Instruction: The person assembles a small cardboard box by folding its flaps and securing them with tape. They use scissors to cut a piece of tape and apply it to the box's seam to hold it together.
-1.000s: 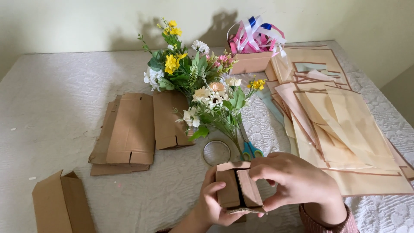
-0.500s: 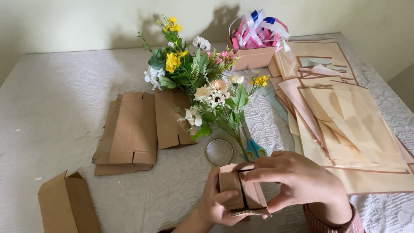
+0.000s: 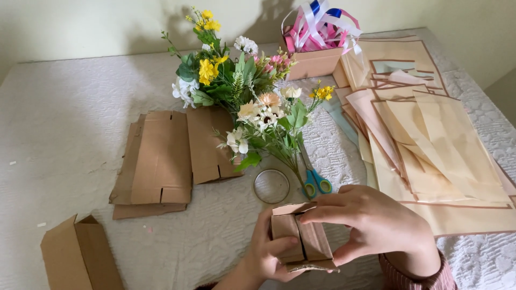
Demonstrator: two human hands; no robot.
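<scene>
Both the left hand [image 3: 269, 252] and right hand [image 3: 371, 228] are clamped on a small cardboard box [image 3: 301, 241], contents unseen. At one o'clock, another cardboard box [image 3: 314, 63] holds ribbons [image 3: 317, 24].

You had open table [image 3: 64, 107] to your far left; ahead, the tape ring [image 3: 271, 186], scissors [image 3: 314, 180] and flowers [image 3: 242, 91] blocked you, and paper sheets [image 3: 441, 139] crowded your right.

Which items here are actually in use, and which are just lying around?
In use: small cardboard box, held by left hand and right hand.

Lying about: flattened cardboard, flowers, tape roll, scissors, wrapping sheets, ribbon box, open carton.
</scene>
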